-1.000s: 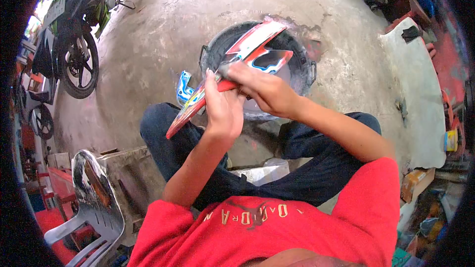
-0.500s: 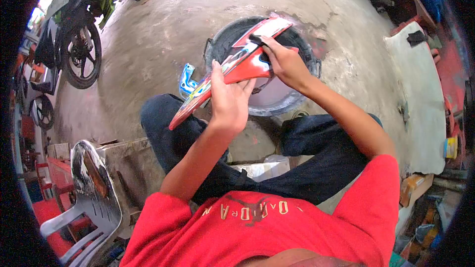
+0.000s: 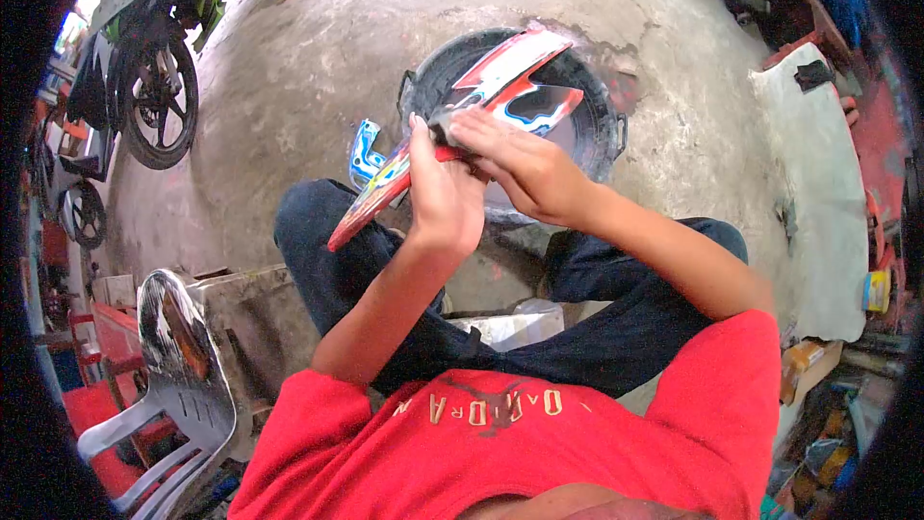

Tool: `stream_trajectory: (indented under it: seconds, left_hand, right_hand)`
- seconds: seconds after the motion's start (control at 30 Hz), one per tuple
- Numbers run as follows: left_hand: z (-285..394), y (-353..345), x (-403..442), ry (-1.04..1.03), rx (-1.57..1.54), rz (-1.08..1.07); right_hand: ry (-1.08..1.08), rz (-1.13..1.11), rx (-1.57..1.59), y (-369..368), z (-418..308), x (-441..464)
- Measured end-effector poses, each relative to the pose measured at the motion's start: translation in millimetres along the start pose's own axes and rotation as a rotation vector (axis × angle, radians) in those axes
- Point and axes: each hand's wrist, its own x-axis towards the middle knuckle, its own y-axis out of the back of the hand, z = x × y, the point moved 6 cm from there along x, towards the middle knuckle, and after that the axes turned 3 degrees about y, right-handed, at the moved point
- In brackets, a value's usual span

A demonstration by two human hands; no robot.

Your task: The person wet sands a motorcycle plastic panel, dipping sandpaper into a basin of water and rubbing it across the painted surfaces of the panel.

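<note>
A long pointed panel, red and white with blue and yellow patches, is tilted over a dark round tub. My left hand is closed on the panel from below, near its middle. Fingers together, my right hand presses a small dark pad against the panel's upper face, close to my left fingertips. Much of the pad is hidden under the fingers. Left of the tub lies a smaller blue and white piece. Greyish liquid shows inside the tub.
A motorcycle stands at the upper left. A grey plastic chair is beside a worn box at the lower left. On the right lies a long pale panel, with a yellow tub beyond it.
My right hand and the dark pad have slid down along the panel, from its upper part toward my left hand. My left hand has kept its hold.
</note>
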Motion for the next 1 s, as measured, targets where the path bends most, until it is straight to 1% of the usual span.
stream_trajectory:
  seconds: [0.07,0.13,0.17,0.27,0.3,0.33,0.4,0.43,0.47,0.53,0.57,0.6,0.63,0.67,0.73,0.77,0.8,0.87,0.93,0.97,1.0]
  left_hand:
    - [1.1,-4.4,-1.6,0.032,-0.04,0.063]
    - [0.9,-4.8,-4.1,0.039,-0.06,0.109]
    - [1.1,-5.1,-3.6,0.03,-0.051,0.047]
    - [-0.8,-5.9,-3.5,0.039,-0.042,0.081]
    - [-1.5,-5.5,-1.9,0.031,-0.049,0.034]
    - [-1.2,-5.7,-3.3,0.035,-0.053,0.05]
    - [0.0,-9.8,-5.8,0.05,-0.053,0.073]
    - [-1.2,-5.3,-2.5,0.032,-0.044,0.084]
    - [-1.7,-5.0,-2.6,0.031,-0.034,0.08]
    - [-0.8,-5.0,-3.1,0.026,-0.013,0.072]
    - [-0.6,-4.8,-3.4,0.024,-0.021,0.117]
    - [0.8,-7.1,-2.9,0.021,-0.024,0.1]
    - [1.9,-8.4,-3.3,0.019,-0.028,0.084]
    - [2.3,-8.5,-3.7,0.021,-0.029,0.069]
    - [-2.5,-3.0,-0.9,0.046,-0.044,0.069]
    - [-1.6,-3.1,-0.5,0.035,-0.032,0.077]
    - [-0.8,-3.5,-0.8,0.02,-0.024,0.086]
    - [0.7,-5.8,-1.9,0.02,-0.026,0.08]
    - [-0.5,-6.7,-2.4,0.021,-0.054,0.076]
    - [-0.9,-7.6,-1.3,0.021,-0.057,0.065]
    - [-1.6,-8.0,-1.6,0.024,-0.058,0.056]
  right_hand:
    - [0.021,0.018,-0.032,2.7,25.3,-5.1]
    - [-0.284,0.063,0.065,13.6,69.4,-6.0]
    - [-0.461,0.052,-0.024,21.6,87.1,-8.9]
    - [-0.227,0.042,-0.092,1.8,51.3,-9.8]
    - [-0.04,0.011,-0.125,2.5,19.3,2.0]
    - [0.032,-0.01,-0.071,2.4,4.3,5.0]
    - [0.017,-0.003,-0.027,2.0,28.1,-2.4]
    - [-0.106,0.046,0.05,6.5,49.8,-4.6]
    - [-0.198,0.104,0.047,13.2,66.1,-3.9]
    - [-0.551,0.109,0.132,10.8,89.2,-15.4]
    - [-0.347,0.126,0.03,7.7,69.7,-10.1]
    - [-0.144,0.136,-0.07,-0.5,44.8,-9.9]
    - [0.032,0.067,-0.083,1.5,15.8,-0.8]
    - [0.088,0.031,-0.083,2.4,9.6,-0.7]
    - [-0.039,0.117,-0.121,-1.8,52.9,-16.0]
    - [-0.231,0.146,0.01,7.9,68.0,-11.2]
    - [-0.427,0.135,-0.022,14.6,89.9,-16.3]
    - [-0.379,0.096,-0.108,11.2,77.4,-11.5]
    - [0.016,0.044,-0.213,2.4,28.3,-2.1]
    - [0.153,0.041,-0.167,3.0,8.7,-0.4]
    - [0.082,0.051,-0.162,2.4,23.0,-3.7]
